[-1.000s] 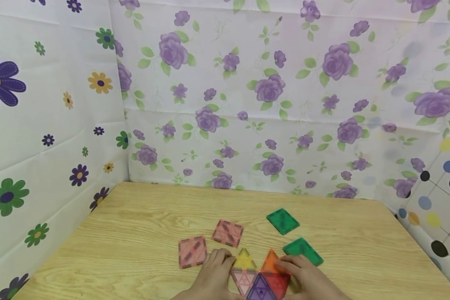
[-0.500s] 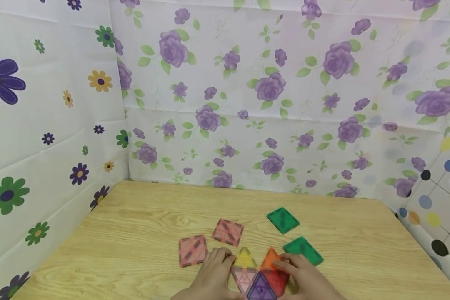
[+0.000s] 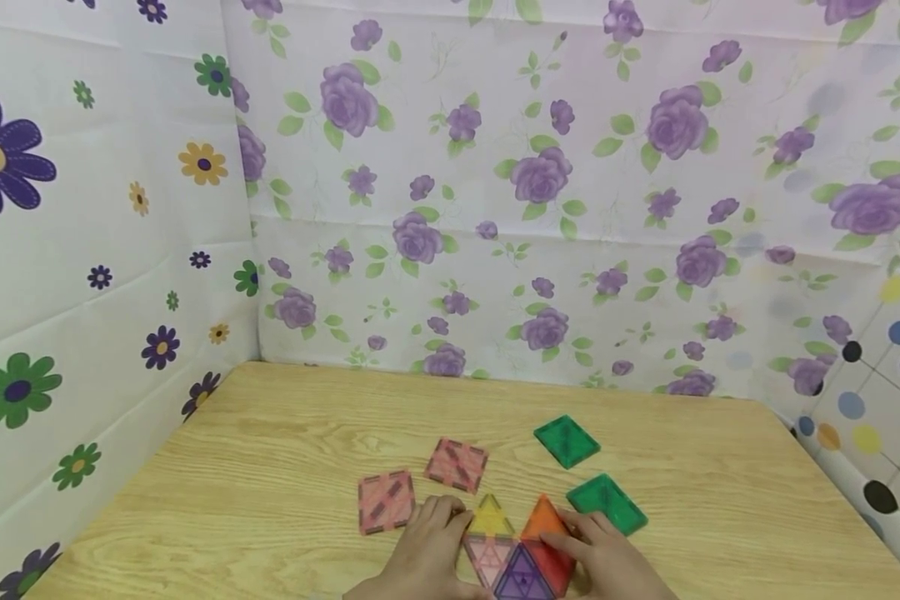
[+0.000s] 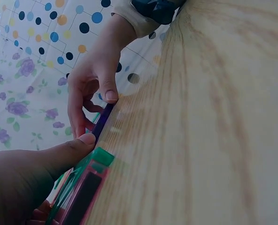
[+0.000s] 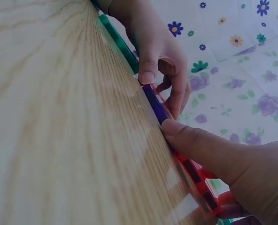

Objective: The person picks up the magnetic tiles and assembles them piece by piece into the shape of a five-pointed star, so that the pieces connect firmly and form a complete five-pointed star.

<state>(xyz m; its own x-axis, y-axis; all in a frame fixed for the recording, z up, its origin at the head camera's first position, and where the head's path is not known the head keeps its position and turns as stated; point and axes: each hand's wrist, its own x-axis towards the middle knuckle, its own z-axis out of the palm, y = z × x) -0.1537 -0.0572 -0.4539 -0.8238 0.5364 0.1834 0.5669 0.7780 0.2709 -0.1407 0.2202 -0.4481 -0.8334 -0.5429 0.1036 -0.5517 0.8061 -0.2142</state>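
Five joined triangles (image 3: 522,563) lie on the table (image 3: 255,483). The left hand (image 3: 429,550), arched, grips them with fingers bent beside the yellow triangle (image 3: 491,518); the right hand (image 3: 609,556) grips with fingers over the red triangle (image 3: 557,570), both thumbs against the near edge of the purple triangle (image 3: 523,581).

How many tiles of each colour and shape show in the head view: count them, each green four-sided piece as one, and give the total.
Pink squares: 2
Green four-sided pieces: 2
Yellow triangle: 1
Pale pink triangle: 1
Purple triangle: 1
Orange triangle: 1
Red triangle: 1
Total: 9 in view; more may be hidden.
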